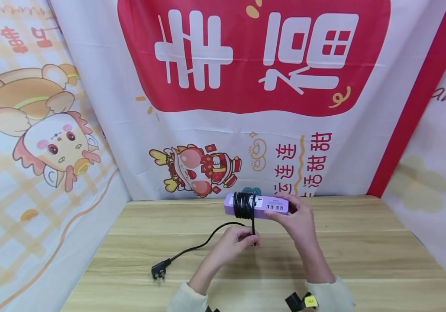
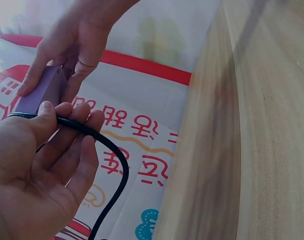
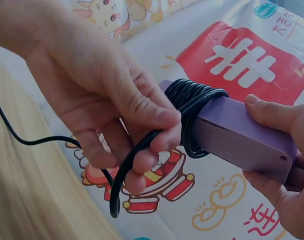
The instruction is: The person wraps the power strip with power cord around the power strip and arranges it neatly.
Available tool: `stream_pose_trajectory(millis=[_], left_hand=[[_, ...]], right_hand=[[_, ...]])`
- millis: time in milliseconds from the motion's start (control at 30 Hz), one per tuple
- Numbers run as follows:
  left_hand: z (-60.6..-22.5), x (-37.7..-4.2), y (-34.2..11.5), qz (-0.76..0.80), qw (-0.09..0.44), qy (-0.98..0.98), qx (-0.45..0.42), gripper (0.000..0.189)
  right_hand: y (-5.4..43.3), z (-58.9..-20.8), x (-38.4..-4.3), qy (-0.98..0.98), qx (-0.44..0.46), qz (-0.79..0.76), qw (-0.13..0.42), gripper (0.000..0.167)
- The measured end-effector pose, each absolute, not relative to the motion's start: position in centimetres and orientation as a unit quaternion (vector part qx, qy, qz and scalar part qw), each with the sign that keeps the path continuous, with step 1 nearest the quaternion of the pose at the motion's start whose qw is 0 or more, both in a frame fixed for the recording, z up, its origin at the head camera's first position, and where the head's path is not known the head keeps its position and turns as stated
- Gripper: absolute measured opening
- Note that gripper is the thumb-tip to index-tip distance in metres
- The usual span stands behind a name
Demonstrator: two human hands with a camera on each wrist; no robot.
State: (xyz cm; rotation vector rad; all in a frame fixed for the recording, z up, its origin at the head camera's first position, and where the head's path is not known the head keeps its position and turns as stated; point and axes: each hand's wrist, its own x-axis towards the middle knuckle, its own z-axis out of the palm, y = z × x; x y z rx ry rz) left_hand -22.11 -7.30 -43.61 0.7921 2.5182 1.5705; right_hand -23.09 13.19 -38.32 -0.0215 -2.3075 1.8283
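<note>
A purple power strip [image 1: 260, 205] with sockets and USB ports is held up over the far part of the table. My right hand [image 1: 298, 221] grips its right end, thumb on one side and fingers on the other. Several turns of black cord [image 3: 187, 112] are wound round the strip's other end. Below it, my left hand [image 1: 235, 245] pinches the cord between thumb and fingers, close to the windings, as the left wrist view also shows. From there the loose cord runs left to a black plug [image 1: 159, 269], pins showing, on the table.
The wood-grain table [image 1: 363, 251] meets a printed cloth backdrop [image 1: 254, 125] just behind the strip. More printed cloth [image 1: 32, 130] hangs on the left side, and a pale cloth [image 1: 433, 151] on the right.
</note>
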Motion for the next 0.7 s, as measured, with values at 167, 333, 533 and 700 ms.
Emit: stream_pose_trajectory(millis=[167, 333, 533, 700], left_hand=[[-43.80, -22.24, -7.31, 0.508, 0.028, 0.823, 0.254, 0.022], [-44.14, -22.38, -7.18, 0.519, 0.010, 0.818, 0.248, 0.020], [-44.06, -22.17, -7.13, 0.525, 0.000, 0.818, 0.238, 0.018], [-44.08, -22.20, -7.02, 0.532, -0.017, 0.814, 0.233, 0.016]], right_hand=[[12.96, -38.08, -22.87, -0.777, -0.012, 0.623, 0.088, 0.059], [12.75, -37.92, -22.72, -0.770, -0.010, 0.632, 0.080, 0.062], [12.50, -37.90, -22.56, -0.767, -0.011, 0.638, 0.072, 0.060], [12.23, -37.82, -22.36, -0.764, -0.002, 0.641, 0.074, 0.057]])
